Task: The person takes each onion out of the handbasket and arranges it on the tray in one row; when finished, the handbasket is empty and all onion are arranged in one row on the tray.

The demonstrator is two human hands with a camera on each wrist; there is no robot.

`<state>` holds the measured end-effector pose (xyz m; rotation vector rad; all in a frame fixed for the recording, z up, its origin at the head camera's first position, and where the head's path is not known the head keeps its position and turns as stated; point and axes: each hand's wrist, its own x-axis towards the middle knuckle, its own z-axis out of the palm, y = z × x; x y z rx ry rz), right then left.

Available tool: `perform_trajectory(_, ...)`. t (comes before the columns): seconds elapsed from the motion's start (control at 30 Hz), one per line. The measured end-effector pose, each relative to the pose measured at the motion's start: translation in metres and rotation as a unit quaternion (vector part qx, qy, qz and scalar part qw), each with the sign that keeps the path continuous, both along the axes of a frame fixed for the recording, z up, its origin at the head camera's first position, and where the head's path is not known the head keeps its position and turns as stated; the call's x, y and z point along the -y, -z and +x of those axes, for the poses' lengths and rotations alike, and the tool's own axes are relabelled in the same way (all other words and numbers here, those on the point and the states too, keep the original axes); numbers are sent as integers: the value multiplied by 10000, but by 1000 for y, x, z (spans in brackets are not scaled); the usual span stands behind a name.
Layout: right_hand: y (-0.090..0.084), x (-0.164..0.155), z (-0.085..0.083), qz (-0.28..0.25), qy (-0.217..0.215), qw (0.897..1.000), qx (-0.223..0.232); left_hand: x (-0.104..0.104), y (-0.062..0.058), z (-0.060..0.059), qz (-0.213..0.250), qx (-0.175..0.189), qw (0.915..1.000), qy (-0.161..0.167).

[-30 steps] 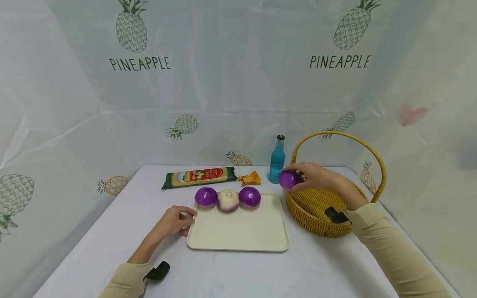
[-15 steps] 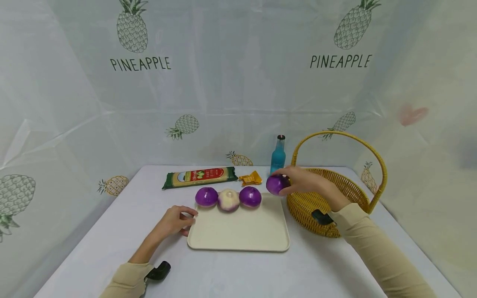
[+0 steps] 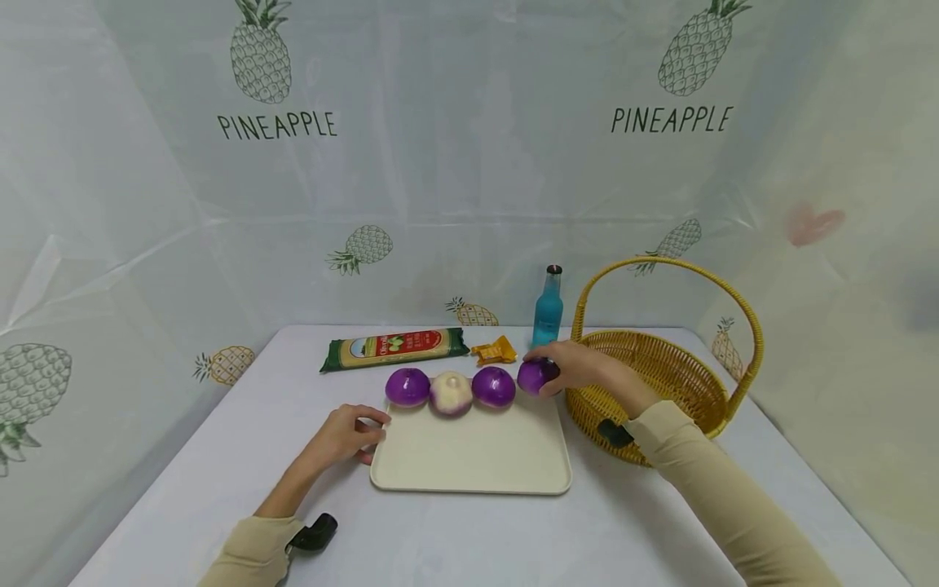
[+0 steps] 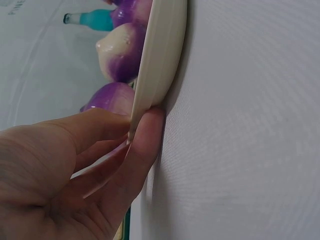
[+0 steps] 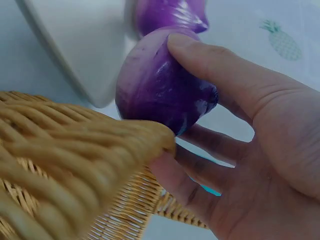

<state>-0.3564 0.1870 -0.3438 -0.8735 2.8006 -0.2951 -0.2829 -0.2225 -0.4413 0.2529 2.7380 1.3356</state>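
My right hand (image 3: 575, 367) holds a shiny purple onion (image 3: 538, 376) over the back right corner of the cream tray (image 3: 469, 456). Its thumb lies along one side of the onion (image 5: 160, 82) in the right wrist view, and the fingers are partly hidden behind it. Along the tray's back edge sit a purple onion (image 3: 407, 387), a white-and-purple onion (image 3: 451, 394) and another purple onion (image 3: 494, 387), side by side. At the tray's left edge my left hand (image 3: 345, 436) pinches the rim, fingers under it in the left wrist view.
Right of the tray stands a wicker basket (image 3: 663, 359) with a tall handle; its rim is close under my right hand. Behind the tray lie a green-and-gold packet (image 3: 396, 348) and an orange wrapped snack (image 3: 495, 350). A blue bottle (image 3: 548, 310) stands at the back.
My right hand has carried the purple onion left and slightly down, from over the basket's edge to the tray's back right corner. My left hand has stayed at the tray's edge.
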Motion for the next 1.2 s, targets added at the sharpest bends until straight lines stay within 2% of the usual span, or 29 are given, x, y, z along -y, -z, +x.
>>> perform_trajectory(0.2,7,5,-1,104,181,9997,96,0,-2,1,10,-2,10000,-6)
perform_trajectory(0.47,13,10,0,213,302,9992,140,2,1,-1,-19,-110,9999,58)
perform_trajectory(0.8,21,10,1,342,343,9988,32,1,5,0,19,27,10000,-22)
perform_trajectory(1.03,20,8,3,310,443,9985,100,0,3,2,-11,-26,10000,-35)
perform_trajectory(1.2,12,3,9,82,592,9982,27,-1,2,3,-78,-36,10000,50)
